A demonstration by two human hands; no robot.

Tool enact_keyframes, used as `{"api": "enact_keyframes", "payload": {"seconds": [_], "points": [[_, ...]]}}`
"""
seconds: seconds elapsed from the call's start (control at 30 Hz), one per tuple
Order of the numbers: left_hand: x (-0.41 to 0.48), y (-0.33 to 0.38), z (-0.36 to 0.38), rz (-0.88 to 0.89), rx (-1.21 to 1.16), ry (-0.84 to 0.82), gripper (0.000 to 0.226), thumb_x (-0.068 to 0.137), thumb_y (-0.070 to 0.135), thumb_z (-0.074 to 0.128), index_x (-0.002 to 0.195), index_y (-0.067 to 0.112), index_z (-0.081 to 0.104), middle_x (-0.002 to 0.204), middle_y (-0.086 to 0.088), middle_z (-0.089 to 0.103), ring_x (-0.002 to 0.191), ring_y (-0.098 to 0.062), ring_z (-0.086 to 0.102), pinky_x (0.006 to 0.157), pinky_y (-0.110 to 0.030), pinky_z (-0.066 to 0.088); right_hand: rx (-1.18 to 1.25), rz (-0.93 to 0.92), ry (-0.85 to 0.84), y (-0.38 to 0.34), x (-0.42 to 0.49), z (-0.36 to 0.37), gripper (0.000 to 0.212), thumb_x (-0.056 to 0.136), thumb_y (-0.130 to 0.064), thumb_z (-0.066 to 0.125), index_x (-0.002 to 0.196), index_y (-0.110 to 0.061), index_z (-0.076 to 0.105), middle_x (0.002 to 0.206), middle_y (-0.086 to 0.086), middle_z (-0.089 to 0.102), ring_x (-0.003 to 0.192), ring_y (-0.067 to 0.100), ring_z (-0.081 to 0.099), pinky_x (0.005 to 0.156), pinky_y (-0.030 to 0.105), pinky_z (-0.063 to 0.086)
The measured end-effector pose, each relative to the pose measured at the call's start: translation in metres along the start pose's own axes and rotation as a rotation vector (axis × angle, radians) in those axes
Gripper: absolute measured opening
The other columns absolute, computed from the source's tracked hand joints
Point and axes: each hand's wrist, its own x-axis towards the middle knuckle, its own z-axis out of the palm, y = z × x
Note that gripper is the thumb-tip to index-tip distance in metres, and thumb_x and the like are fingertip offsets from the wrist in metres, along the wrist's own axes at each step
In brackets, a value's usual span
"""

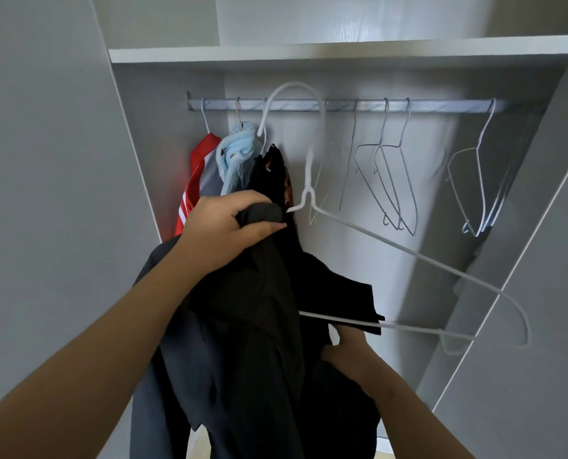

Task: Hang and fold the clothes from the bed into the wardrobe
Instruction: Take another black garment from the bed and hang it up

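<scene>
Here we are at the open wardrobe, and the left hand (229, 223) is clamped on the collar end of a dark charcoal cloth garment (242, 342), thumb and fingers curled round a bunched fold right beside the neck of a white wire hanger (375, 236). That grip looks meant to pin cloth to wire so the shoulder doesn't slide off. Lower down and nearer the body, the right hand (348, 356) is tucked under the hem, just below the hanger's bottom bar. Its fingers are buried in fabric, so I can't tell whether it pinches cloth, wire or both. The hands are well apart, one high and one low, with the garment draped between them and only partly threaded: the hanger's far arm sticks out bare, away to the right of both hands. Above the left hand runs the silver metal rail (342, 105), the hanger's hook close to it (on or off, hard to say). Behind that hand hang a red top with white stripes (196, 180), a pale blue fleecy piece (239, 150) and a black item (272, 173). Empty grey wire hangers (391, 180) dangle above the right hand. My read: dressing the hanger comes first, hooking it after.
</scene>
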Motion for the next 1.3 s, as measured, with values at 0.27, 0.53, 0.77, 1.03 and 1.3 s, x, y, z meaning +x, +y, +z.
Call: {"api": "enact_keyframes", "payload": {"seconds": [0.27, 0.53, 0.77, 1.03, 1.3], "points": [[-0.009, -0.011, -0.017, -0.071, -0.125, -0.019, 0.010, 0.068, 0.044, 0.065, 0.078, 0.046, 0.062, 0.074, 0.034, 0.061, 0.070, 0.013, 0.057, 0.067, -0.002, 0.041, -0.063, 0.044, -0.197, 0.016, 0.000, 0.006, 0.016, 0.084, -0.021, 0.063, 0.080, -0.023, 0.048, 0.081, -0.008, 0.052, 0.077, 0.006, 0.050, 0.076, 0.020, 0.039], [-0.015, -0.026, -0.028, -0.111, -0.139, -0.111, 0.011, 0.064, 0.042, 0.073, 0.069, 0.047, 0.065, 0.065, 0.018, 0.063, 0.058, 0.005, 0.054, 0.058, -0.007, 0.041, -0.051, 0.033, -0.113, 0.026, -0.005, -0.003, 0.012, 0.093, -0.016, 0.053, 0.095, -0.007, 0.061, 0.084, 0.006, 0.060, 0.072, 0.013, 0.055, 0.063, 0.015, 0.042], [-0.029, -0.042, -0.042, -0.160, 0.125, -0.296, 0.071, 0.045, 0.089, 0.054, 0.065, 0.022, 0.065, 0.060, 0.003, 0.061, 0.058, -0.013, 0.057, 0.056, -0.027, 0.045, -0.109, -0.107, 0.009, 0.022, -0.003, -0.039, 0.019, 0.097, -0.017, 0.047, 0.080, -0.020, 0.053, 0.076, -0.007, 0.055, 0.070, 0.004, 0.051, 0.062, 0.008, 0.037], [-0.052, -0.048, -0.025, -0.171, 0.701, -0.598, 0.039, 0.079, 0.061, 0.057, 0.060, 0.035, 0.036, 0.061, 0.013, 0.047, 0.064, -0.005, 0.047, 0.059, -0.020, 0.036, -0.220, -0.138, 0.065, 0.005, 0.006, -0.051, 0.016, 0.098, -0.020, 0.044, 0.086, -0.021, 0.053, 0.082, -0.008, 0.057, 0.083, 0.011, 0.052, 0.066, 0.010, 0.036], [-0.061, -0.035, 0.014, -0.373, 0.902, -0.407, 0.032, 0.091, 0.053, 0.045, 0.090, 0.021, 0.046, 0.070, 0.009, 0.041, 0.069, -0.015, 0.050, 0.053, -0.024, 0.033, -0.047, -0.035, 0.232, -0.048, 0.003, -0.055, 0.023, 0.099, -0.022, 0.039, 0.090, -0.006, 0.052, 0.079, 0.003, 0.049, 0.067, 0.013, 0.043, 0.055, 0.022, 0.031]]}}
